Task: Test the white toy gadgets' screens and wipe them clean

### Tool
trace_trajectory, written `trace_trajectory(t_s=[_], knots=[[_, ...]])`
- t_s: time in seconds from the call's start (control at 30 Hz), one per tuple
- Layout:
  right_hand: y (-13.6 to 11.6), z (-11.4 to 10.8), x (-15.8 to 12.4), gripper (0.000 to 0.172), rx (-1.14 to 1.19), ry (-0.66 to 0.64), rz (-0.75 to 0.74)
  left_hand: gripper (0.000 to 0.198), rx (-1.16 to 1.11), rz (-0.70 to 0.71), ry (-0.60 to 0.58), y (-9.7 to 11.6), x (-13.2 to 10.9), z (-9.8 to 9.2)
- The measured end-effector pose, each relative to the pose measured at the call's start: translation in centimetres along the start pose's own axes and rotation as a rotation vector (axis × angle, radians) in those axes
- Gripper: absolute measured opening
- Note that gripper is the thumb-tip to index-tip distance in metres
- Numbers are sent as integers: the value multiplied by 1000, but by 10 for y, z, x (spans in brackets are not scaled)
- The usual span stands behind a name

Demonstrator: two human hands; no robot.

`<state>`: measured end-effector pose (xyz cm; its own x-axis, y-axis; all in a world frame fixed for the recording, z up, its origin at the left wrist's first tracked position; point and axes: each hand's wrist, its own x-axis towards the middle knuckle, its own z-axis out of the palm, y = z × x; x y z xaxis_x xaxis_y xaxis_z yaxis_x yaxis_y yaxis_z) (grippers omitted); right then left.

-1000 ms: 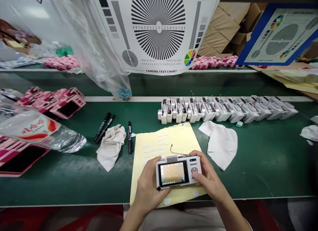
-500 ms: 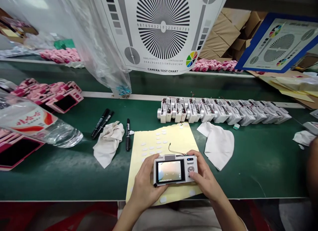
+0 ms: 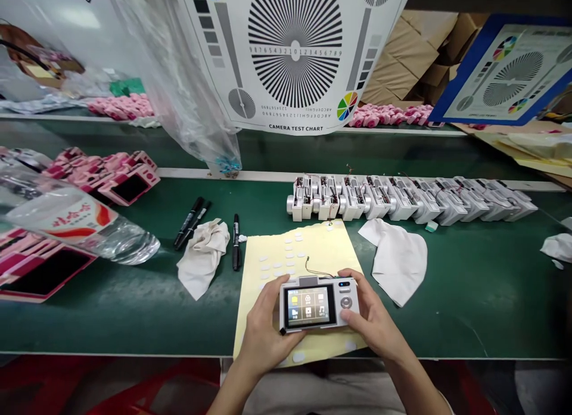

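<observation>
1. Near the front edge of the tabletop (image 3: 482,284), a white camera (image 3: 319,305) is held in two hands, over a yellow sheet (image 3: 330,245).
2. The camera's left end is gripped by the left hand (image 3: 263,328), with fingers at the top and the thumb at the bottom.
3. The right end is gripped by the right hand (image 3: 373,323). Its thumb is placed at the low side of the round button. It cannot be told if anything is pushed.
4. The camera's screen (image 3: 308,308) is lit, and six little pictures are shown on it in two rows.
5. A thin wire (image 3: 318,272) can be seen sticking out behind the camera's top.
6. The yellow sheet is dotted with small white bits.
7. Along the back edge, a row of white cameras (image 3: 402,197) is lined up, with some of their insides showing.
8. One white cloth (image 3: 203,257) is laid left of the sheet, and another cloth (image 3: 400,260) is laid right of it.
9. Between the left cloth and the sheet, one black marker (image 3: 236,242) is seen.
10. Toward the left edge, pink cameras (image 3: 125,180) are heaped near a clear bottle (image 3: 84,221).
11. Over the back edge, a test chart (image 3: 295,52) is hung.
</observation>
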<state>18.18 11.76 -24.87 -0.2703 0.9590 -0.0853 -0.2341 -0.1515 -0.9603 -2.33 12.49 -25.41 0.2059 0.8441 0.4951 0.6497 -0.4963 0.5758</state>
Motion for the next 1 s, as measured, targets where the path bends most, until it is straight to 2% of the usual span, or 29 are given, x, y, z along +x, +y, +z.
trace_trajectory(t_s=[0.23, 0.53, 0.67, 0.87, 1.0], knots=[[3, -3, 2, 38, 138, -11, 21, 55, -32, -2, 6, 3, 1, -1], [2, -5, 1, 39, 37, -3, 27, 57, -38, -13, -2, 1, -1, 0], [2, -4, 1, 37, 14, -5, -2, 57, -30, -9, 4, 1, 0, -1], [6, -3, 1, 29, -180, 66, -111, 54, -1, 31, 1, 1, 0, 1], [8, -6, 3, 30, -149, 41, -67, 55, 4, 45, 8, 1, -1, 1]])
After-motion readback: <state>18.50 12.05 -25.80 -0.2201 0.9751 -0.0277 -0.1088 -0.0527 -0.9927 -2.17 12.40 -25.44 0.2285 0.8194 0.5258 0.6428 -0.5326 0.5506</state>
